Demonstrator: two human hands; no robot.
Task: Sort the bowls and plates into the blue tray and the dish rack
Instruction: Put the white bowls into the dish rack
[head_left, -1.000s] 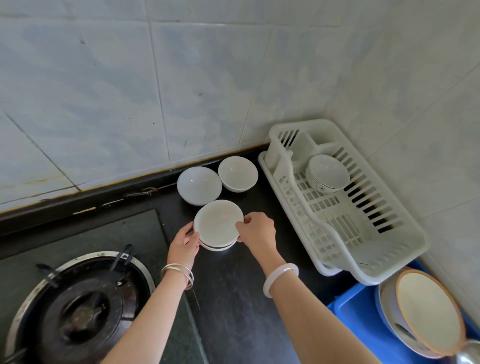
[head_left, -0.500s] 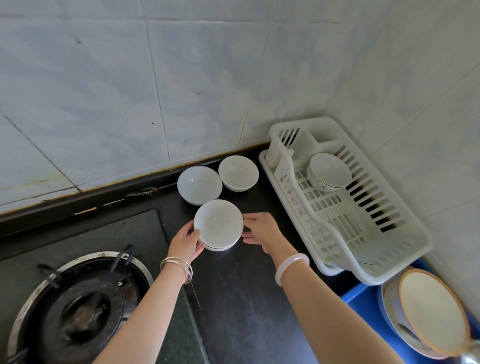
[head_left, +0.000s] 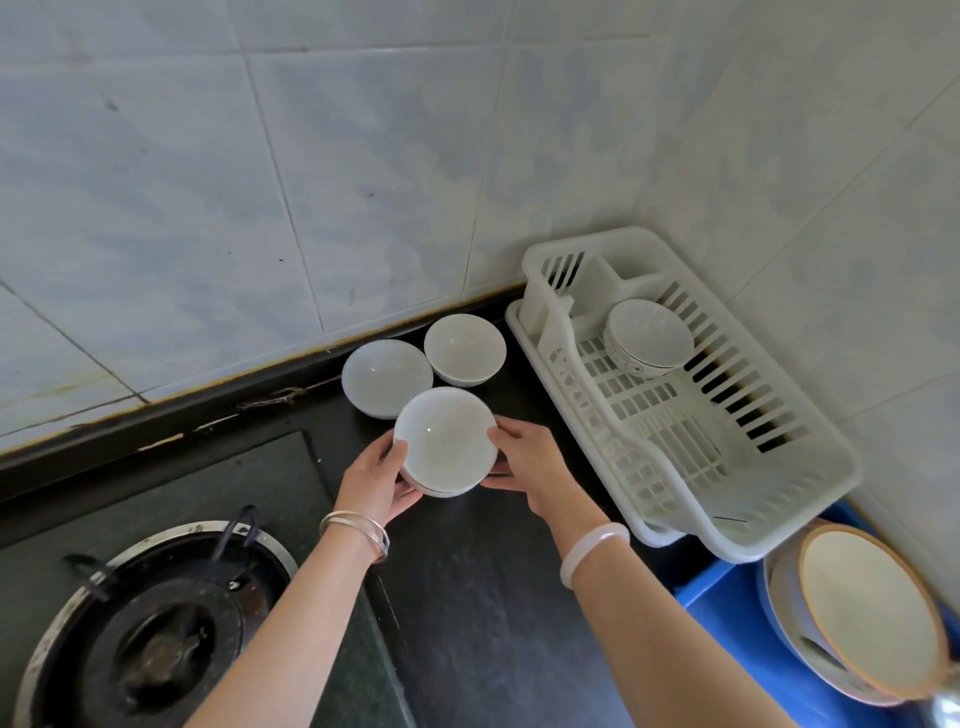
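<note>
Left hand and right hand grip opposite sides of one white bowl, fingers curled round its rim, near the dish rack.

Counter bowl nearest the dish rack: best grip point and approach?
Pinch the rim of that bowl from straight above. It stands upright, mouth up, rim exposed. Its neighbour bowl on the left, the dish rack on the right and the wall behind probably leave side approaches tight.
</note>
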